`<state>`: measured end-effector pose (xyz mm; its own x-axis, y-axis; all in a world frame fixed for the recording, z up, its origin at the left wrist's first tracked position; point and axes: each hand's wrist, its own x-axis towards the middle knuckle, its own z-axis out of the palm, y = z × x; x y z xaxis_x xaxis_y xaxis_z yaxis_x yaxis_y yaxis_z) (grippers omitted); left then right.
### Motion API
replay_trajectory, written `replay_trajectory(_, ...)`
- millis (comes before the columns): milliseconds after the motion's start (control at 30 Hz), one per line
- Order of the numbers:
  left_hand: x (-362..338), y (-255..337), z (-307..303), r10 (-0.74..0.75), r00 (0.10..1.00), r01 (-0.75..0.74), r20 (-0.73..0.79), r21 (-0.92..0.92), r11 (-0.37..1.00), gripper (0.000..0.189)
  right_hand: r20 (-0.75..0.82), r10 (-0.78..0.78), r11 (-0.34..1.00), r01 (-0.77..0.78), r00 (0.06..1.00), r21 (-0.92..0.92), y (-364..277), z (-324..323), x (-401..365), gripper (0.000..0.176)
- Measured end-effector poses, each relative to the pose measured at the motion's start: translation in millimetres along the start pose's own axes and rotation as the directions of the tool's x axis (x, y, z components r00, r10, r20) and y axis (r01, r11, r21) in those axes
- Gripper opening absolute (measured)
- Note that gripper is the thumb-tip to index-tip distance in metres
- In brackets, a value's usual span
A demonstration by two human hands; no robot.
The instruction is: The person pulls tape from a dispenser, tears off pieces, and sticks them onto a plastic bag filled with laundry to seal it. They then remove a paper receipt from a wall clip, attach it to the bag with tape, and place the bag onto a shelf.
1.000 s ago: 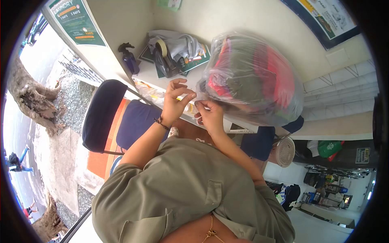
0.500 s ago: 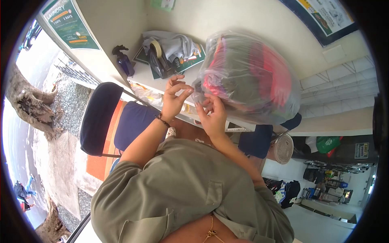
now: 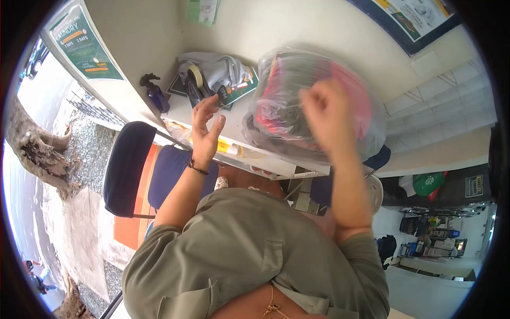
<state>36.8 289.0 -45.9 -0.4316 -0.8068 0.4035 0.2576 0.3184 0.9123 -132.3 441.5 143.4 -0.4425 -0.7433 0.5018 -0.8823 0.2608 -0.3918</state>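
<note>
A large clear plastic bag (image 3: 276, 125) of folded dark and pink-red cloth lies on the white counter against the wall. My right hand (image 3: 332, 114) is raised over its front and blurred by motion; the fingers look curled, but I cannot tell whether they hold anything. To the left of the bag, my left hand (image 3: 206, 127) is lifted with thumb and fingers apart and nothing in its grasp. A dark bracelet circles that wrist. Just beyond its fingertips stands a black tape dispenser (image 3: 192, 87) with a roll of tape, beside grey cloth (image 3: 223, 69) and a green printed sheet (image 3: 241, 91).
A dark blue spray bottle (image 3: 155, 94) stands at the counter's left end. Below the counter is a shelf with packaged items (image 3: 228, 146). A navy chair (image 3: 130, 170) is at the left, and a round bin (image 3: 373, 194) sits to the right.
My hands have moved apart from the bag's gathered end. The right one swung up and right across the bag; the left shifted slightly left and its fingers spread.
</note>
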Motion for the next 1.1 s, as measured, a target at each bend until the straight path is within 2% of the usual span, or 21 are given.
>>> replay_trajectory(33,0.5,-1.9,1.2,-0.008,1.0,0.008,0.0,-0.042,0.999,0.049,0.031,0.109,0.992,-0.107,0.994,-0.069,11.2,-10.2,22.1,0.02)
replay_trajectory(100,0.7,-2.3,6.4,-0.013,1.0,0.013,0.011,-0.011,1.0,0.046,0.206,0.266,0.961,-0.243,0.942,-0.13,43.3,-15.5,62.4,0.027)
replay_trajectory(200,-1.3,-2.0,16.7,-0.041,0.999,0.041,0.02,-0.001,0.999,0.044,0.402,0.321,0.881,-0.115,0.857,-0.458,76.0,-10.1,95.9,0.044)
replay_trajectory(300,-6.7,-3.5,22.9,-0.062,0.998,0.062,0.018,-0.001,0.998,0.043,0.349,0.345,0.848,-0.13,0.871,-0.513,87.8,-18.6,102.0,0.058)
replay_trajectory(367,-8.9,-3.7,23.2,-0.081,0.996,0.081,0.022,-0.024,0.996,0.043,0.323,0.45,0.819,-0.24,0.832,-0.521,99.5,-26.1,102.6,0.067)
replay_trajectory(400,-8.6,-4.1,22.7,-0.095,0.995,0.098,0.032,-0.098,0.99,0.045,0.311,0.5,0.799,-0.293,0.808,-0.525,107.1,-30.7,102.1,0.072)
replay_trajectory(500,-6.4,0.8,16.5,-0.143,0.987,0.158,0.073,-0.285,0.945,0.052,0.353,0.56,0.807,-0.395,0.75,-0.439,137.9,-44.3,92.5,0.056)
replay_trajectory(533,-3.8,12.0,13.6,-0.161,0.982,0.183,0.093,-0.328,0.927,0.055,0.203,0.434,0.866,-0.345,0.878,-0.362,129.0,-42.8,85.6,0.048)
replay_trajectory(567,-2.7,18.3,11.7,-0.179,0.977,0.208,0.112,-0.369,0.906,0.059,0.035,0.294,0.917,-0.272,0.955,-0.291,118.0,-40.2,69.4,0.04)
replay_trajectory(600,-1.6,17.6,10.6,-0.162,0.974,0.211,0.157,-0.382,0.9,0.068,-0.144,0.152,0.956,-0.183,0.978,-0.231,102.5,-35.5,50.2,0.033)
replay_trajectory(667,-1.2,20.3,13.9,-0.152,0.969,0.232,0.194,-0.505,0.831,0.071,-0.128,0.218,0.974,-0.207,0.967,0.093,31.6,-7.1,8.6,0.018)
replay_trajectory(700,-1.6,22.4,15.7,-0.146,0.965,0.245,0.217,-0.561,0.79,0.073,-0.038,0.202,0.959,-0.189,0.979,0.21,14.3,11.0,-14.4,0.018)
replay_trajectory(733,-1.5,25.1,16.1,-0.151,0.96,0.262,0.235,-0.574,0.776,0.077,0.068,0.132,0.959,-0.145,0.989,0.244,-6.7,21.7,-33.6,0.021)
replay_trajectory(800,-1.9,26.8,16.5,-0.131,0.959,0.257,0.251,-0.58,0.773,0.077,0.07,-0.069,0.988,0.059,0.995,0.14,-7.2,64.7,-60.3,0.036)
replay_trajectory(900,-5.4,27.0,16.9,-0.142,0.949,0.289,0.282,-0.597,0.748,0.076,0.133,0.088,0.974,-0.113,0.987,0.195,-8.2,98.4,-70.7,0.039)
replay_trajectory(1000,-10.6,26.6,14.6,-0.178,0.93,0.35,0.322,-0.623,0.7,0.071,0.145,0.141,0.965,-0.168,0.979,0.2,-11.3,104.9,-75.1,0.042)
replay_trajectory(1100,-11.7,19.7,10.3,-0.207,0.92,0.385,0.331,-0.682,0.622,0.066,0.284,0.218,0.891,-0.309,0.934,0.333,-4.4,105.3,-80.8,0.034)
